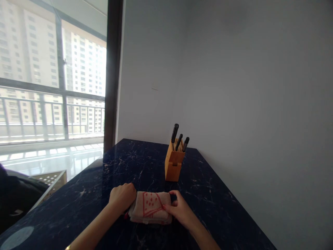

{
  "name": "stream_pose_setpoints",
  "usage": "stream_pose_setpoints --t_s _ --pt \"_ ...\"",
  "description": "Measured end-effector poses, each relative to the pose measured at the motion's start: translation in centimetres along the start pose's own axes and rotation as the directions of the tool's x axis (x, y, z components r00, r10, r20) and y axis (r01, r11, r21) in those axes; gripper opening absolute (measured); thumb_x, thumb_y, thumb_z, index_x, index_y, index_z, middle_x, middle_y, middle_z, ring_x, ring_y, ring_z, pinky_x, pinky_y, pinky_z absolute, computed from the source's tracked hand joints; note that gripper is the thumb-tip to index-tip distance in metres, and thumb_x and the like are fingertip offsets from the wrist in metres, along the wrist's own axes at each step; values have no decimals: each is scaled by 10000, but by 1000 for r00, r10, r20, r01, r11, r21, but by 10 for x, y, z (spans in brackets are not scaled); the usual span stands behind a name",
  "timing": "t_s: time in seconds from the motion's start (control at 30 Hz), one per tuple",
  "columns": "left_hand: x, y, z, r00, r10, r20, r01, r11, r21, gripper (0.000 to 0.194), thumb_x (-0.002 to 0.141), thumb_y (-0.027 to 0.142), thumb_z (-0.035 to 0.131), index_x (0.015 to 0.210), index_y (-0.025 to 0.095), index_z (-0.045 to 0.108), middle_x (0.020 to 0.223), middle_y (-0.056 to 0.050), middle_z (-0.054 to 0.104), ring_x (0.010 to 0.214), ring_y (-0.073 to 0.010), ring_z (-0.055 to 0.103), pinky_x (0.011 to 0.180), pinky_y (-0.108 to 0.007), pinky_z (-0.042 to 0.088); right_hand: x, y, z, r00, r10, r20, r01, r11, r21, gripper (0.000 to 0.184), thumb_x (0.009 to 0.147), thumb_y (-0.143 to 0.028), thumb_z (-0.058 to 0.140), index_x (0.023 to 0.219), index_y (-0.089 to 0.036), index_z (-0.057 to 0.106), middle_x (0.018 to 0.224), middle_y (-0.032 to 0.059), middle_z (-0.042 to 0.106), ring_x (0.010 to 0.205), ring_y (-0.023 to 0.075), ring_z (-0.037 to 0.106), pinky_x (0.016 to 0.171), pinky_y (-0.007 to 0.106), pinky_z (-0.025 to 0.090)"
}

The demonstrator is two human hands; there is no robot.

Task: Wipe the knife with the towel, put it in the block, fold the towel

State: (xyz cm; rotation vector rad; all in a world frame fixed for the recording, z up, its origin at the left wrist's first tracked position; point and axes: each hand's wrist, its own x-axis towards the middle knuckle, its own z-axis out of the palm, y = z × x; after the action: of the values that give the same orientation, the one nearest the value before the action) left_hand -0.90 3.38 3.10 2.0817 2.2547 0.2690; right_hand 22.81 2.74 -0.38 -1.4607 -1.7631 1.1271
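A folded cloth towel [153,207], pale pink with red lines and dots, lies on the dark table in front of me. My left hand [123,196] is closed at its left edge, knuckles up, with the fingertips hidden from view. At the right edge, my right hand [179,209] pinches the towel between thumb and fingers. Just beyond the towel stands a wooden knife block [173,166], upright, with several black-handled knives [179,141] in its slots. Neither hand touches the block.
The table [215,194] has a glossy dark blue marbled top and runs toward a grey wall [247,104]. To the left are a dark bag-like thing [18,198], a perforated chair [50,180] and a large window [52,69]. A round pale patch [18,237] shows on the table's near left.
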Motion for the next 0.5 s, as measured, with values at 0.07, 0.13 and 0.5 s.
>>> stream_pose_setpoints --t_s 0.07,0.13,0.5 --pt "11 7 0 1000 21 -19 -22 1000 -21 425 857 273 273 847 116 668 916 -206 662 866 -343 623 710 -456 434 5 7 -2 997 -11 -77 12 1000 15 500 671 -277 605 1112 -190 386 650 -43 560 613 144 570 535 227 395" --pt "23 15 2 998 51 -32 -53 997 -59 457 875 326 250 866 117 657 933 -202 658 892 -336 616 733 -446 430 10 14 -17 986 -20 -167 10 998 -60 503 658 -242 602 1111 -197 390 632 -53 556 618 149 576 545 233 392" --pt "83 85 38 974 226 14 -209 920 -331 827 774 632 369 1348 51 241 1353 -159 391 1229 -223 386 950 -252 320 24 69 -108 938 115 -328 -130 991 -23 395 696 -281 602 1031 -130 459 637 -4 618 606 158 612 532 232 420"
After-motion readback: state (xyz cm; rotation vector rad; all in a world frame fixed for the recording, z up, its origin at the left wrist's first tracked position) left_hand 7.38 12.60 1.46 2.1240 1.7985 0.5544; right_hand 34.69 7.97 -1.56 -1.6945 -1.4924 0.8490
